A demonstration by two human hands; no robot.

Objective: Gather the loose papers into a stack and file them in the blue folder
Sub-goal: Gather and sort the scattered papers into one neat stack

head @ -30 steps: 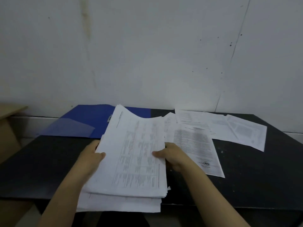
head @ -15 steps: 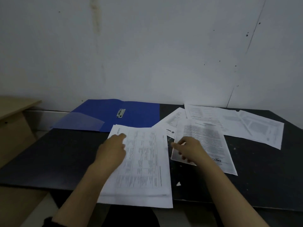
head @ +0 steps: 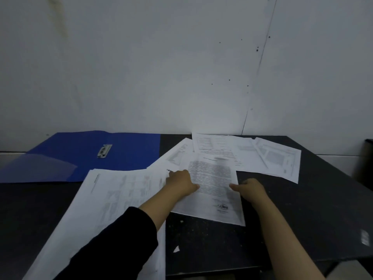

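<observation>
The scene is dim and bluish-grey, with a soft brighter patch on the wall [head: 212,118] just above the far papers [head: 268,156]. Shadows are faint and diffuse. Print on the sheets is smeared and unreadable. Wide-angle distortion bows the dark table [head: 302,209] edges, and the right border looks blurred.

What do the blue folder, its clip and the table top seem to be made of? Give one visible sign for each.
Blue folder: probably plastic; smooth sheen and a translucent inner pocket.
Clip: looks like metal; silvery and glinting.
Table top: dark, hard, speckled surface, maybe stone or laminate; it cannot be told which.
</observation>
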